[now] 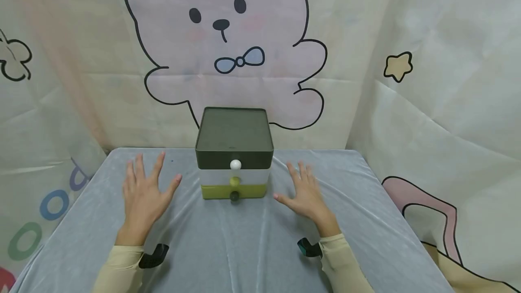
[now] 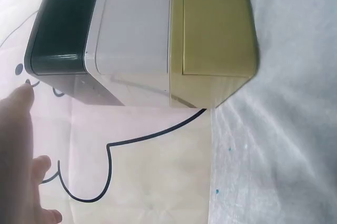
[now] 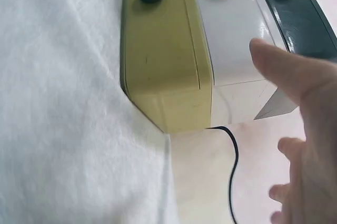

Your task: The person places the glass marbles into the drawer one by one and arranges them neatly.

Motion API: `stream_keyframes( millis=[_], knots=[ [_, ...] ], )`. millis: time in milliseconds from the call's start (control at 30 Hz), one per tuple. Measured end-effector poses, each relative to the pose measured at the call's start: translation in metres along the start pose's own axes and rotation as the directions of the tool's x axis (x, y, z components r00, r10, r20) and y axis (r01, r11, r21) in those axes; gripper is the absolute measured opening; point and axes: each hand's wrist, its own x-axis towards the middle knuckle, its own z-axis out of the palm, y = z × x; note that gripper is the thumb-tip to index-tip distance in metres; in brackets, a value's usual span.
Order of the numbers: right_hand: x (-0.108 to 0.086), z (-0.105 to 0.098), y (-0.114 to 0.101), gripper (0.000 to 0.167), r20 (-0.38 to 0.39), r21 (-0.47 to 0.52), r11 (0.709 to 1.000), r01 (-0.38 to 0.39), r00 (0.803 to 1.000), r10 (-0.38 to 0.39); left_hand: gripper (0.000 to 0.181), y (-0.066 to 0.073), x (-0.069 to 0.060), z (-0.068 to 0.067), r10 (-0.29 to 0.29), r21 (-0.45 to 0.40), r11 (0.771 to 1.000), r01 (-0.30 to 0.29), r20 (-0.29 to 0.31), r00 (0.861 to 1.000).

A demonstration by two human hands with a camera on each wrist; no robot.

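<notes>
Three-drawer box (image 1: 234, 146) between outspread left grip (image 1: 143, 196) and right grip (image 1: 305, 197)

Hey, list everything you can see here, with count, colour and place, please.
Drawer box: one, dark green, white and olive tiers, on the table's far part
White knob: one, white, top tier
Yellow knob: one, yellow-green, middle tier
Dark knob: one, dark green, bottom tier
Tablecloth: one, light blue-grey, under the box
Backdrop: cream, behind and beside the table
Printed bear: one, pale lilac, behind the box
Printed star: one, yellow, right side
Printed rings: two, blue and green, left side
Left hand: one, bare, left of the box
Right hand: one, bare, right of the box
Sleeves: two, pale yellow, on both arms
</notes>
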Motion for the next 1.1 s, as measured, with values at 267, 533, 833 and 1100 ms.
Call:
stream_keyframes(
  millis=[267,533,833,1100],
  knots=[
    [0.005,-0.001,0.0,0.099,0.06,0.144,0.988,0.061,0.996,-0.071,0.07,0.007,0.019,0.005,0.072,-0.142,0.986,-0.083,-0.085,0.994],
    [0.004,-0.002,-0.005,0.09,0.041,0.214,0.971,0.104,0.992,-0.115,0.062,0.01,0.032,0.012,0.12,-0.325,0.938,-0.123,-0.03,0.992],
    [0.002,0.001,-0.008,0.079,-0.012,0.309,0.94,0.146,0.989,-0.149,0.056,0.021,0.047,0.012,0.187,-0.477,0.865,-0.153,0.024,0.982],
    [0.002,0.002,-0.015,0.073,-0.052,0.351,0.912,0.213,0.977,-0.208,0.053,0.03,0.058,0.013,0.232,-0.54,0.824,-0.172,0.045,0.972]
  ],
)
